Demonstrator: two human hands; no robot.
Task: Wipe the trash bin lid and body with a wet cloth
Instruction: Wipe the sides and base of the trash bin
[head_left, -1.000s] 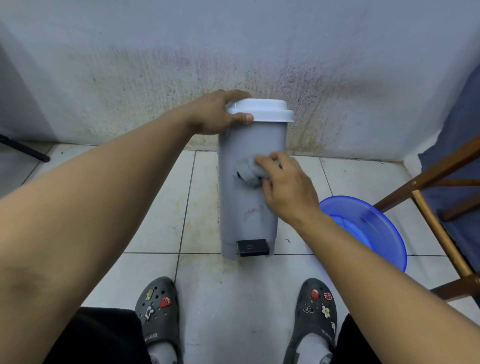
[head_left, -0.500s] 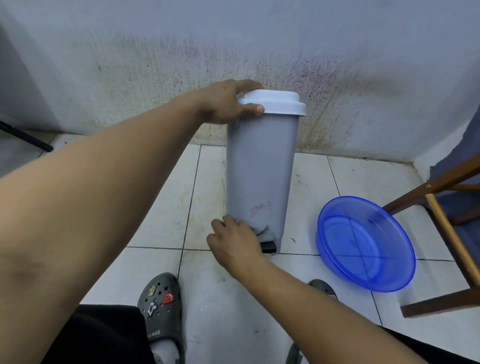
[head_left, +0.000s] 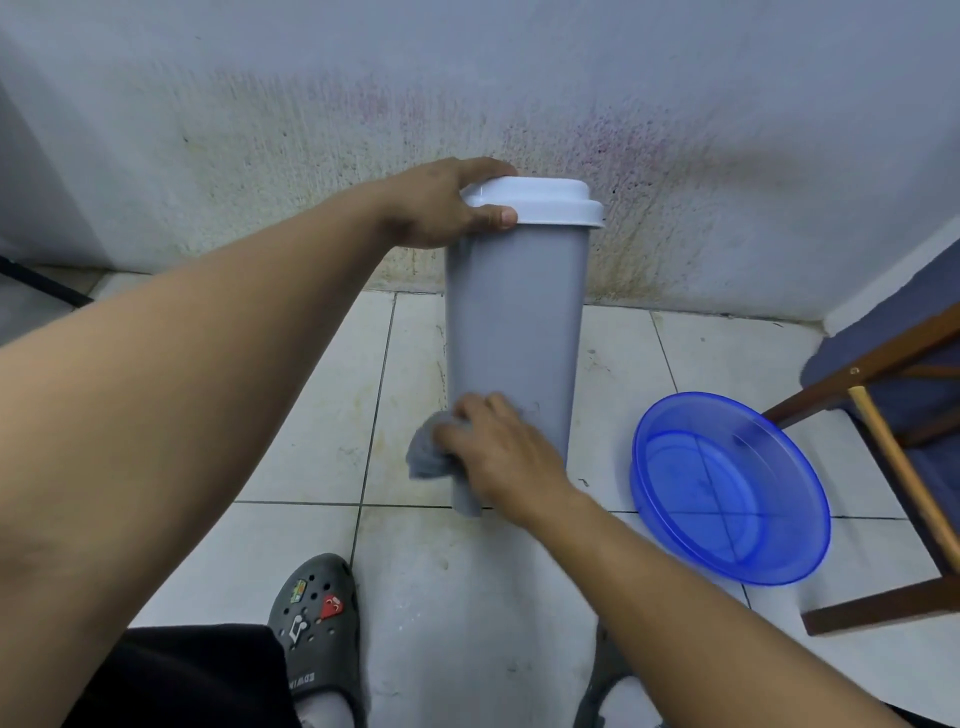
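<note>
The tall grey plastic bin (head_left: 517, 332) stands on the pale tiled floor (head_left: 322, 415), close to the stained, rough wall (head_left: 311, 130). Its smooth white lid (head_left: 540, 202) is round-cornered and sits closed on top. The left hand (head_left: 441, 205) grips the lid's left edge, thumb in front. The right hand (head_left: 498, 457) clutches a crumpled grey cloth (head_left: 427, 454) against the lower left side of the bin. A round, clear blue plastic basin (head_left: 727, 488) lies on the floor just right of the bin.
</note>
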